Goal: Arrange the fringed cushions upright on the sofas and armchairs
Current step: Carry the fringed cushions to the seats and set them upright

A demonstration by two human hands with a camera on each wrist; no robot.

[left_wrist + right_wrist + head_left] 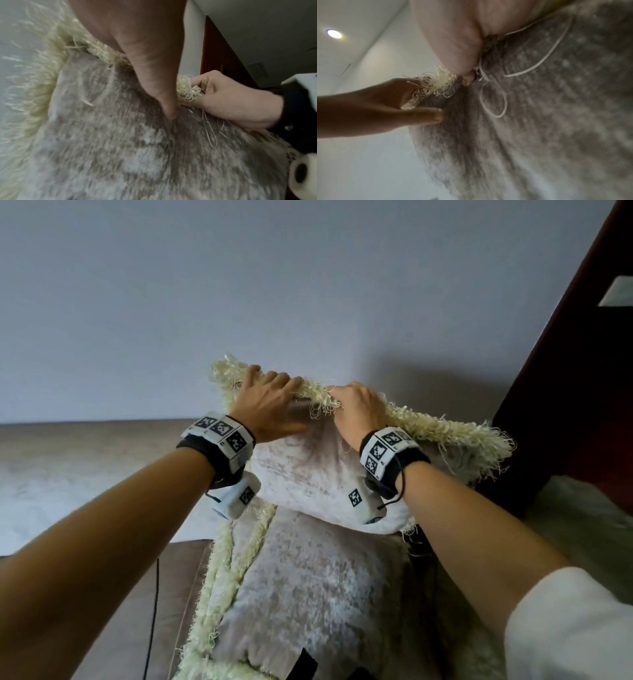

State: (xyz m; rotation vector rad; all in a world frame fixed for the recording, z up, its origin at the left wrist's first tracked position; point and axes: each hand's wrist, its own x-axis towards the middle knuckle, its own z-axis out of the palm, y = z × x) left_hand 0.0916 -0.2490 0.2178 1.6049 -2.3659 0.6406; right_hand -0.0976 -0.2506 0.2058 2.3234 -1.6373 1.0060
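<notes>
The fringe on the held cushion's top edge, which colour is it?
Pale cream-yellow fringe, clearest in the head view.

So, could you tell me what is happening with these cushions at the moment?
A person is holding the upper fringed cushion by its top edge. The left hand grips the fringe near one corner, thumb pressed into the plush front, and the right hand pinches the fringe beside it. A second fringed cushion lies below on the brown sofa.
</notes>
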